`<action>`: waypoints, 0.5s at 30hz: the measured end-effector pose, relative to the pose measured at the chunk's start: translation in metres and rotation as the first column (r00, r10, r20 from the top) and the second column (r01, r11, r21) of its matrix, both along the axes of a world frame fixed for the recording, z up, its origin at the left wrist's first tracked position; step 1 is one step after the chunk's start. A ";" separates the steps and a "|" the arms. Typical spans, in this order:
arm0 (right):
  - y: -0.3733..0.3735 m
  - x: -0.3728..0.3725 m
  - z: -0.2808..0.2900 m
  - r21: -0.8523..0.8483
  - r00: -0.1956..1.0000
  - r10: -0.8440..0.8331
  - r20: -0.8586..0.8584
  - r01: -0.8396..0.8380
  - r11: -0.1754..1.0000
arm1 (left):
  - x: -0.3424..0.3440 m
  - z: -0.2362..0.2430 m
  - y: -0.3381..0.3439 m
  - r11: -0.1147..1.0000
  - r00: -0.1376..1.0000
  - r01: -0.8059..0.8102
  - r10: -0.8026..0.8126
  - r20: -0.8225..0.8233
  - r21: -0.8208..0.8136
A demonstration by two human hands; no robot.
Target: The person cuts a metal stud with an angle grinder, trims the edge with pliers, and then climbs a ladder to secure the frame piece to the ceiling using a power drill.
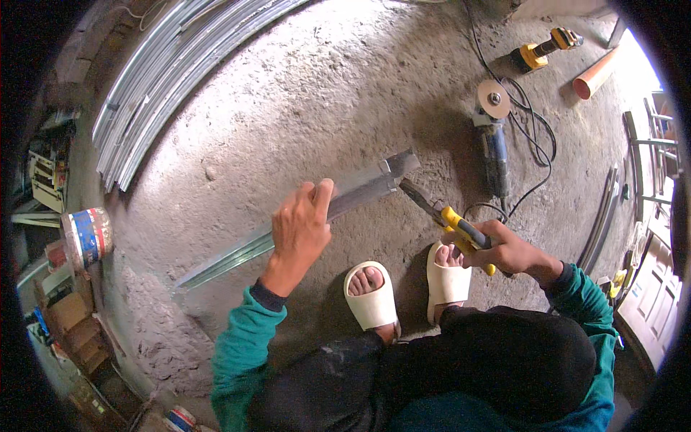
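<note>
My left hand (pixel 301 225) is closed around a long galvanized metal channel (pixel 360 189), which slants from lower left to upper right above the floor. Near its upper right end, a cut or bent tab sticks out from the edge. My right hand (pixel 507 248) grips the yellow and black handles of a pair of pliers or snips (pixel 464 229). The tool's dark jaws point up and left, close to the notched end of the channel. Whether the jaws touch the metal I cannot tell.
An angle grinder (pixel 494 155) with a tan disc lies right of centre, its black cord coiled beside it. Beyond are a yellow cordless drill (pixel 547 50) and an orange pipe (pixel 596 75). Metal profiles (pixel 155 93) are stacked at far left, above a bucket (pixel 88 237). My sandalled feet are below.
</note>
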State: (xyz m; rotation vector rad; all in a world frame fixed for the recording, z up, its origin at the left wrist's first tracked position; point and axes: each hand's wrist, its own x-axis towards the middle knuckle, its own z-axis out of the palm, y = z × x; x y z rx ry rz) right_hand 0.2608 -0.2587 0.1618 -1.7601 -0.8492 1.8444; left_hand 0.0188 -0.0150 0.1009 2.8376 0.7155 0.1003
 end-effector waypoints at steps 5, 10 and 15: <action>0.010 -0.006 0.000 0.076 0.999 -0.027 0.027 0.025 0.997 | -0.003 0.000 0.002 0.999 0.998 0.018 -0.020 0.054 0.041; 0.019 -0.007 -0.004 0.151 0.998 0.034 0.056 -0.042 0.988 | -0.004 -0.003 0.007 0.998 0.995 0.040 -0.045 0.090 0.052; 0.031 -0.002 0.001 -0.026 0.990 0.122 0.074 -0.120 0.992 | -0.007 -0.005 0.012 0.999 1.000 0.013 -0.014 -0.023 -0.035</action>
